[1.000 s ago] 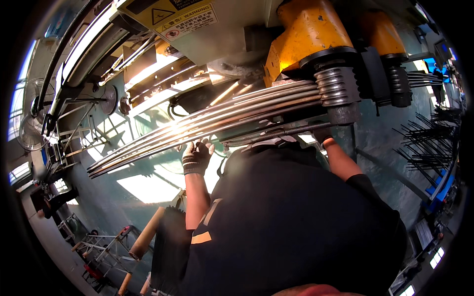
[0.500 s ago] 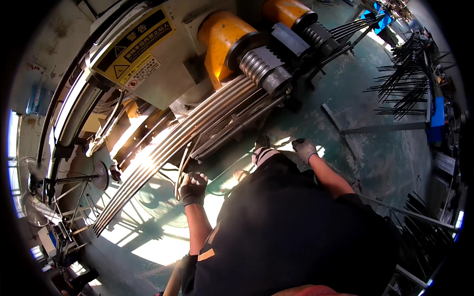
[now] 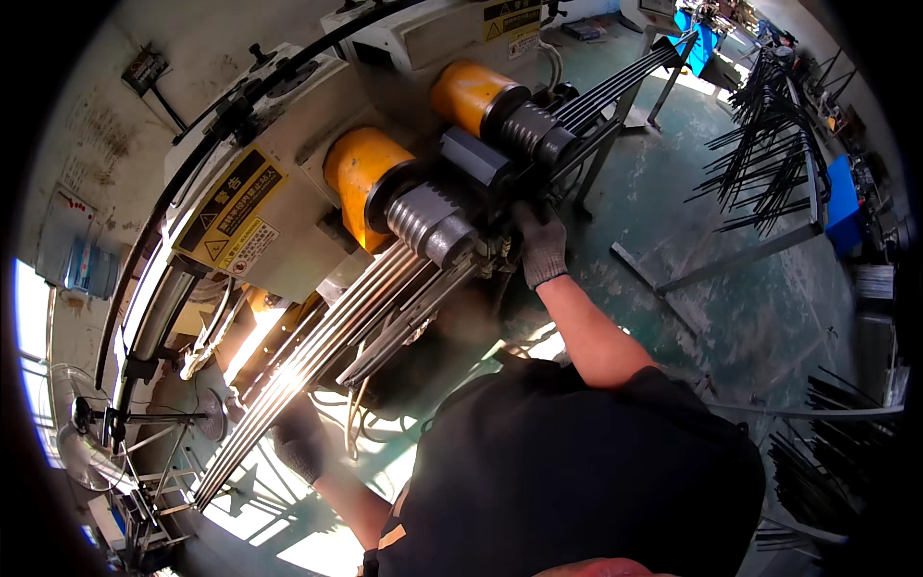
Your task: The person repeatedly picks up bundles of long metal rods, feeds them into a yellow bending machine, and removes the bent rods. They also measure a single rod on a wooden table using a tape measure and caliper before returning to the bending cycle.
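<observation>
Several long metal rods (image 3: 332, 327) run side by side from the lower left up to a ribbed dark roller (image 3: 428, 223) on a bending machine. My left hand (image 3: 303, 447), in a dark knitted glove, reaches up against the underside of the rods near their lower-left part; its fingers are shadowed and blurred. My right hand (image 3: 541, 252), in a grey glove, is at the machine's dark metal part, between the two ribbed rollers. Its fingers curl in there, and what they grip is hidden. A second ribbed roller (image 3: 540, 133) is just above it.
Two orange housings (image 3: 370, 178) carry the rollers. Rods extend to a stand (image 3: 663, 82) at the far right. Racks of dark bent rods (image 3: 769, 135) stand at right, beside a floor frame (image 3: 740, 258). A fan (image 3: 82, 413) is at far left; hoses (image 3: 356, 423) hang below the rods.
My right hand has moved up and left, from low over the floor to the machine between the rollers. The left hand has gone left and down to the rods. The view has shifted.
</observation>
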Demonstrator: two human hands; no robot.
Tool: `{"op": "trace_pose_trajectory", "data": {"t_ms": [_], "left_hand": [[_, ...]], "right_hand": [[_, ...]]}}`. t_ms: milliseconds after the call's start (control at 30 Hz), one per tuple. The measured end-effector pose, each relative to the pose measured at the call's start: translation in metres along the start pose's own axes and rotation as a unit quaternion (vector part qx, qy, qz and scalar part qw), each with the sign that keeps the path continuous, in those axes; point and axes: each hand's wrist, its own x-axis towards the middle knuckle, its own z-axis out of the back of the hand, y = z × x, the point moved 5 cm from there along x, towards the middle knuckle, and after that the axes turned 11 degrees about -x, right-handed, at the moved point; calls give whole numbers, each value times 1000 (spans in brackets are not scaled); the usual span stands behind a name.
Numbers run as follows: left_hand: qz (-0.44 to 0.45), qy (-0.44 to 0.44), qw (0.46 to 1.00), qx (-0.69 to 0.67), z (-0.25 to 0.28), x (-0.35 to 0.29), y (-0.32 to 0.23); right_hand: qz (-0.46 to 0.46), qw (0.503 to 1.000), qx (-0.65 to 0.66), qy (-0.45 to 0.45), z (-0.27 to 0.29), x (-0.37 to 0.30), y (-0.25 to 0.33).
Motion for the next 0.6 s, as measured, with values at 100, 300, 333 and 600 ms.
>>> {"op": "trace_pose_trajectory", "data": {"t_ms": [100,300,333,600], "left_hand": [[0,-140,959,-247,-25,5,-10],[-35,49,925,-375,-97,-7,-95],[-59,62,933,-350,-115,-3,-119],[-219,-28,975,-2,-209,31,-248]], "right_hand": [[13,999,-29,-17,4,7,9],[21,1000,6,20,10,32,0],[18,999,26,36,9,38,1],[-46,992,102,57,-16,69,-19]]}}
